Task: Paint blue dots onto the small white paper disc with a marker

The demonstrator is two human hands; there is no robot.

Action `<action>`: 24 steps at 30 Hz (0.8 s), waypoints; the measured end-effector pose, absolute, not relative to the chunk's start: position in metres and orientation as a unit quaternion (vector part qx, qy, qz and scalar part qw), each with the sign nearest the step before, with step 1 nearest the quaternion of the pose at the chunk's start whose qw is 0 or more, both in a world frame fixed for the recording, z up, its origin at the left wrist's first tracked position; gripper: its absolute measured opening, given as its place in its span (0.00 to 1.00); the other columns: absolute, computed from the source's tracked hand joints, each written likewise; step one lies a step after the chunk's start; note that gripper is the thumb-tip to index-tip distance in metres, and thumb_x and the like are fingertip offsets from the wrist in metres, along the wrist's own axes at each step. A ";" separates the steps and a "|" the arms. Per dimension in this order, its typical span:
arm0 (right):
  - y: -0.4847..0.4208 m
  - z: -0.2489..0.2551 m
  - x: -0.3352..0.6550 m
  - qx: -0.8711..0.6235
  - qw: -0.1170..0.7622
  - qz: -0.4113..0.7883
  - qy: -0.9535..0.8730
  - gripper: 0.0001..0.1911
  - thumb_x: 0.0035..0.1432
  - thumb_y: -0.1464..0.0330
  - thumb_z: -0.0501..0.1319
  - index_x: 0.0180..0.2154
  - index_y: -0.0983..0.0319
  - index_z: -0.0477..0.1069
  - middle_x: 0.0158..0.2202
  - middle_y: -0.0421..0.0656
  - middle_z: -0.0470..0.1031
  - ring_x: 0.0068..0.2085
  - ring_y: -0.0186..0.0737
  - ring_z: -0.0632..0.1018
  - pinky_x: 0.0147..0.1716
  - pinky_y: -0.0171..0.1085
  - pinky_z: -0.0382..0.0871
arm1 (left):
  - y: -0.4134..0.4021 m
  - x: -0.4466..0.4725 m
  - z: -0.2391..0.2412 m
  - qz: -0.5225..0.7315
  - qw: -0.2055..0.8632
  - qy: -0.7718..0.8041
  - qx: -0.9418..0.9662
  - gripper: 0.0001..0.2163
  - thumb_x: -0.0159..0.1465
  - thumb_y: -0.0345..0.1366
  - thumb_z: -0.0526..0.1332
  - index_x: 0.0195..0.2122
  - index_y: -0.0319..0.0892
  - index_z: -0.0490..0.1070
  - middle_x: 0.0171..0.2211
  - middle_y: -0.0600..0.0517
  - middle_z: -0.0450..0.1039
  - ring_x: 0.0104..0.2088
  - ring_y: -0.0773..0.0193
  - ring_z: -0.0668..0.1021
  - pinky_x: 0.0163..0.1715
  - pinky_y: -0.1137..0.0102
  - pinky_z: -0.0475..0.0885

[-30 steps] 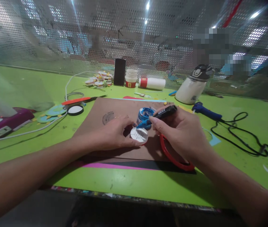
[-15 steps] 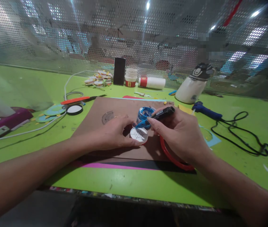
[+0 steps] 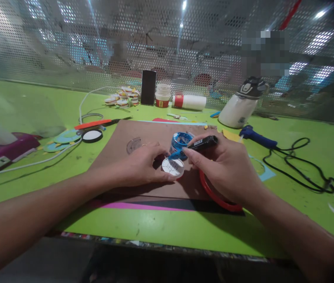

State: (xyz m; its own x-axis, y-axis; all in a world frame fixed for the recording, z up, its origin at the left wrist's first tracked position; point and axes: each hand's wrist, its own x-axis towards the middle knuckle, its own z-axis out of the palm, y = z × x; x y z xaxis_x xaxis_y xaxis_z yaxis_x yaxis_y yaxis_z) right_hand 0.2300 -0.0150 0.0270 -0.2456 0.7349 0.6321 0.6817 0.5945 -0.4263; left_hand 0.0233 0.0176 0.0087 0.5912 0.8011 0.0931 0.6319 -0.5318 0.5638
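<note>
Before us spreads a bright green tabletop (image 3: 149, 226), specked with marks and scraps, backed by a perforated panel (image 3: 169, 51) through which lights glint from a blurred room beyond. On it lies brown cardboard (image 3: 114, 145), a pink sheet (image 3: 119, 205) peeping out beneath its near edge. Over the cardboard, our left hand (image 3: 146, 163) pinches the rim of a small white disc (image 3: 172, 167) marked with dark lines, while our right hand (image 3: 222, 157) grips a black-and-blue marker pen (image 3: 202, 144), its blue end at the disc's far edge. Just behind the disc sits a blue tape roll (image 3: 181, 138); a red ring (image 3: 214, 192) is partly hidden under our right hand. Along the back we see an upright phone (image 3: 148, 87), stacked paper cups (image 3: 163, 95) and a white jug (image 3: 239, 110) with a black top. Rightward rests a blue glue gun (image 3: 258, 137), its black cable looping; leftward, a purple power strip (image 3: 8, 153).
</note>
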 end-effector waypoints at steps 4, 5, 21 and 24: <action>-0.018 0.030 0.230 -0.430 0.406 0.058 -0.805 0.02 0.60 0.69 0.64 0.33 0.57 0.73 0.36 0.42 0.79 0.36 0.42 0.78 0.34 0.41 0.71 | 0.018 0.024 0.008 0.171 0.234 0.443 0.848 0.20 0.55 0.53 0.67 0.41 0.43 0.74 0.35 0.52 0.70 0.33 0.61 0.71 0.31 0.68 0.62; -0.019 0.031 0.230 -0.429 0.402 0.062 -0.807 0.02 0.60 0.70 0.64 0.33 0.58 0.73 0.36 0.41 0.79 0.36 0.42 0.78 0.35 0.41 0.71 | 0.018 0.024 0.008 0.170 0.233 0.448 0.846 0.20 0.55 0.53 0.67 0.41 0.43 0.74 0.35 0.51 0.71 0.33 0.61 0.71 0.31 0.68 0.63; -0.025 0.037 0.225 -0.467 0.499 0.021 -0.729 0.09 0.58 0.67 0.65 0.26 0.59 0.69 0.27 0.41 0.76 0.27 0.40 0.76 0.29 0.41 0.68 | 0.016 0.024 0.009 0.174 0.269 0.425 0.846 0.20 0.57 0.56 0.65 0.37 0.43 0.73 0.29 0.54 0.73 0.29 0.63 0.72 0.26 0.69 0.60; -0.021 0.033 0.226 -0.476 0.478 0.032 -0.738 0.09 0.59 0.66 0.64 0.27 0.58 0.69 0.24 0.40 0.74 0.26 0.40 0.74 0.29 0.41 0.68 | 0.016 0.023 0.008 0.177 0.258 0.432 0.846 0.21 0.56 0.56 0.65 0.36 0.42 0.73 0.30 0.54 0.73 0.30 0.62 0.72 0.26 0.69 0.60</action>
